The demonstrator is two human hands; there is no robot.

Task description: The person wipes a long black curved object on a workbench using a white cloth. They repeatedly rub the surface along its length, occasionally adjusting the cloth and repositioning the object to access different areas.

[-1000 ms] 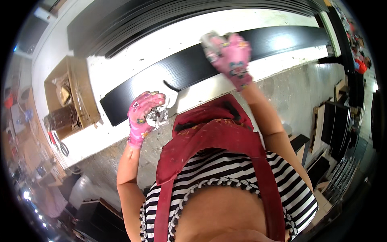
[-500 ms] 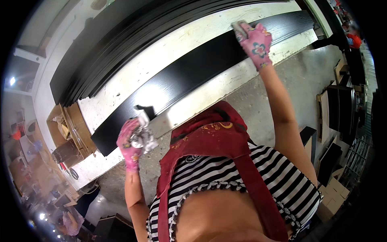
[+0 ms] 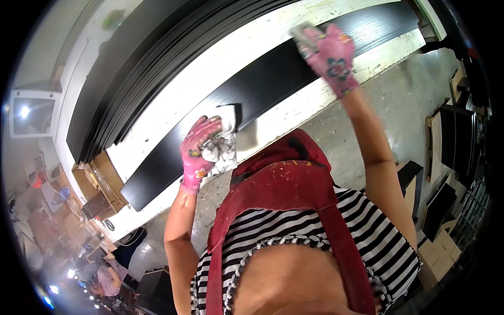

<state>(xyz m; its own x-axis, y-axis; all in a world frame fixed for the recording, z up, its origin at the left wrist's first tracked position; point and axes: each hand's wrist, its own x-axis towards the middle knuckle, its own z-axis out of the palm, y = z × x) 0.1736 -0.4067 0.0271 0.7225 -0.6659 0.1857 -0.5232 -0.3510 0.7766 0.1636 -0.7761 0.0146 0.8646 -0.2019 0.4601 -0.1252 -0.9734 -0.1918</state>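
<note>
A long black board [image 3: 273, 79] with a fine grain lies slantwise on a white, scuffed workbench [image 3: 149, 131]. My left hand [image 3: 198, 152], in a pink flowered glove, is closed on a crumpled white and grey rag [image 3: 227, 152] over the board's near edge. Farther right, my right hand [image 3: 333, 58], in a matching glove, grips a pale grey pad [image 3: 303, 38] against the board's face. Motion blurs that pad, so its exact kind is unclear. Black shows beside the rag's top corner; I cannot tell whether it is a shadow.
Several more black boards [image 3: 142, 68] are stacked along the bench's far side. At its left end stands an open cardboard box [image 3: 111, 184]. Concrete floor [image 3: 391, 100] lies beyond the near edge, with panels [image 3: 457, 139] and cartons [image 3: 437, 254] at right. Another person [image 3: 108, 278] is at lower left.
My left hand has carried the rag up and rightward along the board. My right hand remains near the same part of the board, its pad shifted slightly left. The whole view has shifted a little.
</note>
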